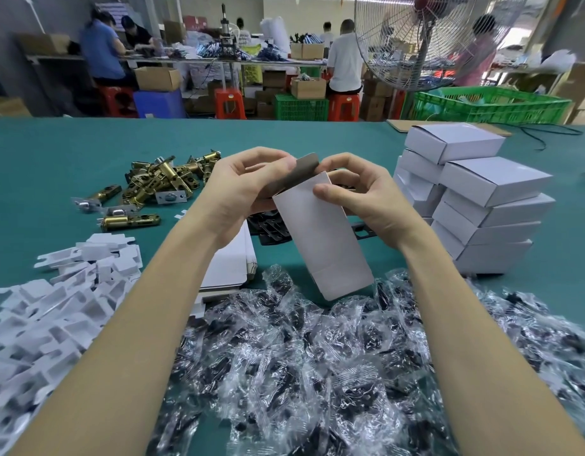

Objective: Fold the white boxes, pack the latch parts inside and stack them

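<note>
Above the green table I hold a white box (320, 245), tilted with its open end up. My right hand (360, 195) grips its upper right side, thumb on the front face. My left hand (245, 185) pinches a dark flat plate (297, 174) that sticks out of the box's open top. Brass latch parts (159, 182) lie in a heap at the left. Closed white boxes (475, 199) stand stacked at the right. Flat unfolded box blanks (231, 261) lie under my left forearm.
Clear plastic bags with dark small parts (317, 357) cover the near table. White cardboard inserts (54, 297) pile at the near left. More dark plates (271, 228) lie behind the held box. A fan (426, 37), green crates and seated workers fill the background.
</note>
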A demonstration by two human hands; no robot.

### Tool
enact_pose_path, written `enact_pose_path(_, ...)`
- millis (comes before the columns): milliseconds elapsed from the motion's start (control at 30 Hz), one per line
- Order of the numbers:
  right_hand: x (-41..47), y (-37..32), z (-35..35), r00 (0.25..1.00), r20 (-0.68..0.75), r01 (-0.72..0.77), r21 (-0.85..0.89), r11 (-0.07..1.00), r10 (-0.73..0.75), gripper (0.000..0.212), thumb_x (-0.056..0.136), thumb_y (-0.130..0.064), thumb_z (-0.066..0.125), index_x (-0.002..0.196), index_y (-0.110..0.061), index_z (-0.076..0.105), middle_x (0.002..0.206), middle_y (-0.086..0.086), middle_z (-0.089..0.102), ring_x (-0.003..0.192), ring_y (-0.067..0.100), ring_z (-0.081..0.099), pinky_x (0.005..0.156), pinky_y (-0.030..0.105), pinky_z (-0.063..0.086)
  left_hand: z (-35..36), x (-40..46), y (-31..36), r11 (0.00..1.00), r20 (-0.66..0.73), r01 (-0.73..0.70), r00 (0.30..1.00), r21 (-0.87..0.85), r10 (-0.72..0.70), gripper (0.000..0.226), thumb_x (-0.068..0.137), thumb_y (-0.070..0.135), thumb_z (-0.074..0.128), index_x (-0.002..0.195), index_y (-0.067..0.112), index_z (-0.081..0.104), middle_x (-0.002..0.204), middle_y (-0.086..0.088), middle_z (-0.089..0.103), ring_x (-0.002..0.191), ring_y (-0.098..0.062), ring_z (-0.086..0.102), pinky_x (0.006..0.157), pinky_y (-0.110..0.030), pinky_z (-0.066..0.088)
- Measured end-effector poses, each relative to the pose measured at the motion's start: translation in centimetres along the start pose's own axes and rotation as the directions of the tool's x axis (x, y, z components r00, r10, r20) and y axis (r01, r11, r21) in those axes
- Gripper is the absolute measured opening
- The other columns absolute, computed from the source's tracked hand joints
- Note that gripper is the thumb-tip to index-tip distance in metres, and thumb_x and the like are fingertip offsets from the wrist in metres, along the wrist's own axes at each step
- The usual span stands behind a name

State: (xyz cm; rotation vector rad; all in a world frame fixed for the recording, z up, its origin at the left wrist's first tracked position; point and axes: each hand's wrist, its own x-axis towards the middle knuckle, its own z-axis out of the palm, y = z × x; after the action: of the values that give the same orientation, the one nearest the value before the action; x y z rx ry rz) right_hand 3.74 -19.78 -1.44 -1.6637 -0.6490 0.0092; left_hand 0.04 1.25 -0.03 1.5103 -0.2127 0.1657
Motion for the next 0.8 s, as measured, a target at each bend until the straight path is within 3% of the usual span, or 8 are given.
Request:
enact_pose_path(167, 0.1, -0.4, 0.4, 1.0, -0.004, -0.009, 0.017, 1.0, 0.009, 0.016, 0.086, -0.03, 0.077, 0.101, -0.031, 0.07, 0.096, -0.002, 0.076, 0.085, 0.014, 0.068, 0.072, 0.03, 0.054, 0.3, 0.0, -0.5, 1.0, -0.073, -0.031, 0.997, 0.006, 0.031, 0.013, 0.09, 0.004, 0.074, 0.092, 0.017, 0.072, 0.091, 0.0, 0.075, 0.077, -0.013, 0.068, 0.065, -0.025, 0.056)
enact_pose_path(333, 0.1, -0.6, 0.4, 0.998, -0.07, -0.006, 0.009, 1.0, 0.007, 0.012, 0.087, -0.035, 0.076, 0.098, -0.035, 0.071, 0.098, 0.001, 0.078, 0.086, 0.015, 0.071, 0.073, 0.03, 0.056, 0.9, 0.1, -0.8, 0.999, -0.074, -0.024, 0.997, 0.025, 0.026, 0.023, 0.091, 0.008, 0.073, 0.11, 0.021, 0.076, 0.106, -0.001, 0.078, 0.091, -0.013, 0.072, 0.076, -0.029, 0.06)
enact_pose_path(500, 0.1, -0.6, 0.7, 0.992, -0.127, -0.011, -0.017, 1.0, 0.009, 0.01, 0.088, -0.04, 0.076, 0.097, -0.037, 0.071, 0.096, 0.0, 0.079, 0.082, 0.013, 0.071, 0.07, 0.033, 0.057, 1.3, 0.1, -0.9, 0.999, -0.103, 0.027, 0.994, -0.017, -0.029, 0.017, 0.093, 0.007, 0.07, 0.099, 0.02, 0.08, 0.096, -0.002, 0.079, 0.079, -0.015, 0.07, 0.07, -0.026, 0.059)
enact_pose_path(800, 0.1, -0.6, 0.8, 0.983, -0.185, 0.003, -0.038, 0.999, -0.009, 0.006, 0.093, -0.035, 0.073, 0.096, -0.032, 0.069, 0.085, -0.001, 0.077, 0.073, 0.011, 0.07, 0.061, 0.026, 0.055, 1.5, 0.1, -1.2, 0.997, -0.109, -0.03, 0.993, 0.068, 0.038, 0.019, 0.094, 0.01, 0.069, 0.095, 0.025, 0.081, 0.094, 0.004, 0.079, 0.082, -0.01, 0.071, 0.08, -0.033, 0.062)
